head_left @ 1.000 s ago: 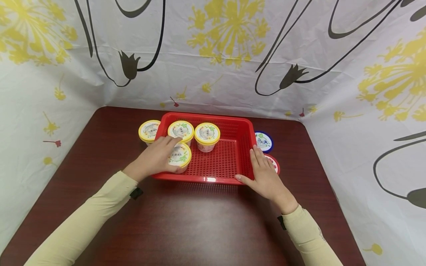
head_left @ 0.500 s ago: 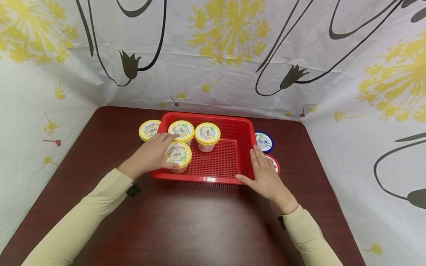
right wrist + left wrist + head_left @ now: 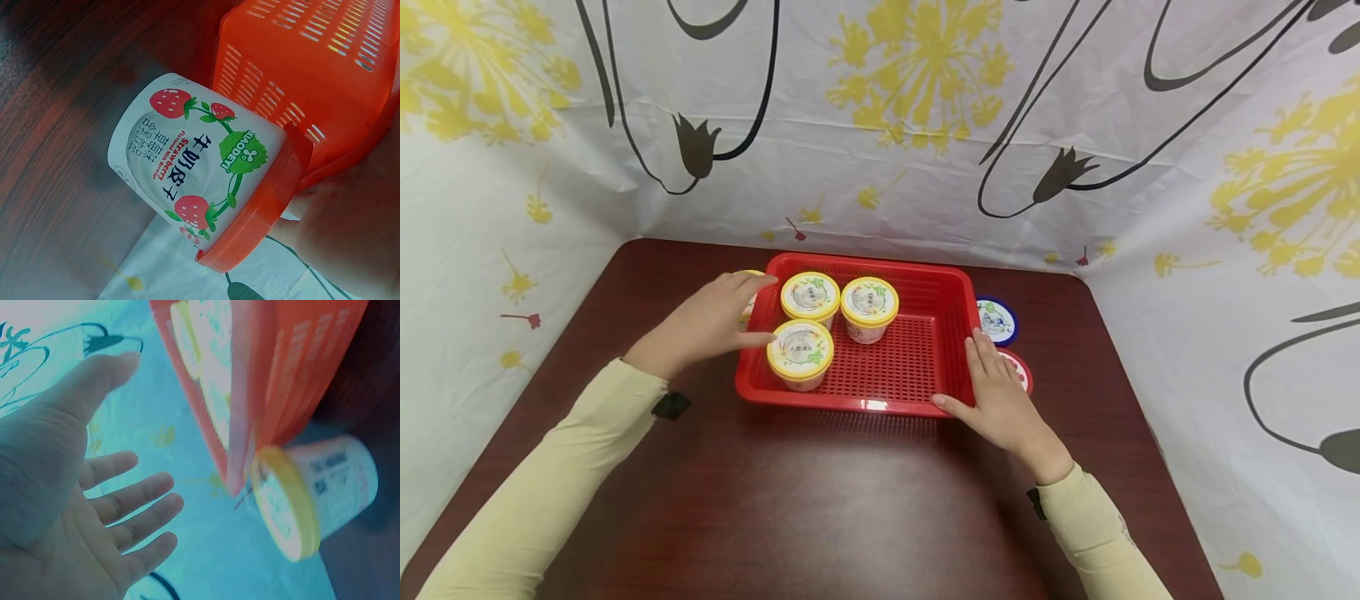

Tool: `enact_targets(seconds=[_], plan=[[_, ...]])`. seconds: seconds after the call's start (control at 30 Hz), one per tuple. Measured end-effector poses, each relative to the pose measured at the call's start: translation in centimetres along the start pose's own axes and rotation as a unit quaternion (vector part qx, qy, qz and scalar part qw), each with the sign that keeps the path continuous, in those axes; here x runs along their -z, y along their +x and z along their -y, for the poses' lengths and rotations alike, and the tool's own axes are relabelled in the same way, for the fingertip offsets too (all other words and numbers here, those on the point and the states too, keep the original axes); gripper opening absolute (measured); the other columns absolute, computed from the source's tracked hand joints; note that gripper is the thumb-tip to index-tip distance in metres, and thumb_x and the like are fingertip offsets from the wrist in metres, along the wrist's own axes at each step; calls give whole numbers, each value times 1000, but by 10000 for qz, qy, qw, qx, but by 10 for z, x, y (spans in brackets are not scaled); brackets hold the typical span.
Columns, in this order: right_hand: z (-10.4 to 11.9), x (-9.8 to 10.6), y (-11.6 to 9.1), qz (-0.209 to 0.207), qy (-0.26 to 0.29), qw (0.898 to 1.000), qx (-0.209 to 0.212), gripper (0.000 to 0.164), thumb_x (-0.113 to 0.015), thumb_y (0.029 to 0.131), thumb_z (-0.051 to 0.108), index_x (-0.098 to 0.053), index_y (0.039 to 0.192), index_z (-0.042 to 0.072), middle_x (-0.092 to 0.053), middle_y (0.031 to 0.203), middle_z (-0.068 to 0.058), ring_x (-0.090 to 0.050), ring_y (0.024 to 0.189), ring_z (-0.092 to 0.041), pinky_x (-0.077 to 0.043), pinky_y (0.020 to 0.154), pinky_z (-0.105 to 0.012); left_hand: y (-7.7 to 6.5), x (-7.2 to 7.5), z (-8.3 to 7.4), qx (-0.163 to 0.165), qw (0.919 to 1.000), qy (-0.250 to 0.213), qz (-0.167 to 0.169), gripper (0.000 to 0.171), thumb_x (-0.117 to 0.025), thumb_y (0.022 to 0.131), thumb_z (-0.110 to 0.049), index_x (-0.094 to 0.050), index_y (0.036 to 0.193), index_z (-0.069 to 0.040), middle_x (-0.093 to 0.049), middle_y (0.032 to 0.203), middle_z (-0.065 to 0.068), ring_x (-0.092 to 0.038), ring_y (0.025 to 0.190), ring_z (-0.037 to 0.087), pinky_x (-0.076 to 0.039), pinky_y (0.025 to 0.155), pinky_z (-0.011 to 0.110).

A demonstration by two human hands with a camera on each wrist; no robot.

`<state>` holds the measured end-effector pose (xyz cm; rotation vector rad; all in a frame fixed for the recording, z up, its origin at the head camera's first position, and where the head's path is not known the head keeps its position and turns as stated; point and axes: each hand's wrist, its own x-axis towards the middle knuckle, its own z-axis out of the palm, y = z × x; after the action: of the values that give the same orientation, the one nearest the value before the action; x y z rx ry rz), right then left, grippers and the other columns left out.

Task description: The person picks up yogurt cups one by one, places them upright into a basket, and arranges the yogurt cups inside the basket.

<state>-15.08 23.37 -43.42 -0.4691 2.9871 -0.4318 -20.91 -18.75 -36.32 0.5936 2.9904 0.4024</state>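
A red plastic basket holds three yellow-lidded cups in its left half: a back-left cup, a back-middle cup and a front-left cup. Outside the basket's left wall, another yellow-lidded cup stands, mostly covered by the hand in the head view. My left hand hovers over it with fingers spread and nothing held. My right hand rests on the basket's right rim, fingers straight. Close beside that hand, a red-lidded strawberry milk cup stands outside the right wall.
A blue-lidded cup stands behind the red-lidded one, to the right of the basket. The dark wooden table is bordered at the back and sides by a white flower-patterned cloth.
My left hand has let go of the front-left cup in the basket and moved left, over the basket's left rim to the cup outside. My right hand has stayed put.
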Motion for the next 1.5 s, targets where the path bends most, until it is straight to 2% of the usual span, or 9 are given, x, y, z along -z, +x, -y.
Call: enact_targets(seconds=[0.13,0.3,0.43,0.6,0.7,1.0,1.17,1.5], plan=[[0,0,0,30,-28,10000,-7,109,-51,86,74,-6,160,7,1,169,-11,-4,156,-37,-14,121,-65,0,11,10,78,9998,-88,-131,89,-82,78,-36,-38,149,-7,-45,147,20,-44,132,38,-45,106,59],[-1,0,-1,17,-30,10000,1,109,-51,86,73,-7,159,6,0,169,-11,-5,156,-37,-15,121,-66,1,17,23,-58,9970,-45,-775,90,-82,79,-28,-33,151,-5,-34,155,22,-38,139,42,-41,110,61],[-1,0,-1,11,-14,10000,3,108,-52,86,73,-7,159,6,0,169,-11,-5,156,-37,-15,120,-66,4,12,35,27,9930,-108,-1179,93,-79,82,-25,-25,155,-7,-24,161,20,-31,144,43,-37,111,63],[0,0,-1,-1,-29,10000,8,108,-51,86,73,-8,159,6,-1,169,-12,-5,156,-37,-16,120,-66,10,-5,54,3,9896,-230,-1422,96,-76,85,-24,-16,158,-9,-15,165,19,-25,147,44,-31,114,64],[0,0,-1,-5,-32,10000,4,108,-51,86,73,-8,159,6,-1,169,-12,-5,156,-37,-16,120,-66,14,-18,65,42,9894,-355,-1410,97,-75,87,-25,-13,159,-11,-11,167,17,-22,149,43,-29,115,65],[-2,-2,0,-79,-58,10000,16,108,-51,86,73,-10,159,6,-2,169,-12,-6,156,-36,-16,120,-66,24,-49,84,131,9942,-484,-951,99,-74,86,-29,-11,159,-8,-8,166,19,-15,151,42,-24,118,66],[-1,-2,0,-37,-40,10000,25,108,-51,86,73,-8,159,6,-1,169,-11,-4,156,-36,-15,121,-66,26,-57,89,188,9943,-592,-871,99,-74,86,-27,-10,159,-8,-8,166,21,-14,151,43,-22,118,67],[0,-1,-1,-45,-70,10000,22,108,-52,86,73,-8,160,7,0,169,-10,-4,157,-35,-15,121,-65,30,-65,90,328,9949,-745,-601,97,-69,90,-30,-5,159,-7,-5,166,21,-11,152,44,-18,120,66]])
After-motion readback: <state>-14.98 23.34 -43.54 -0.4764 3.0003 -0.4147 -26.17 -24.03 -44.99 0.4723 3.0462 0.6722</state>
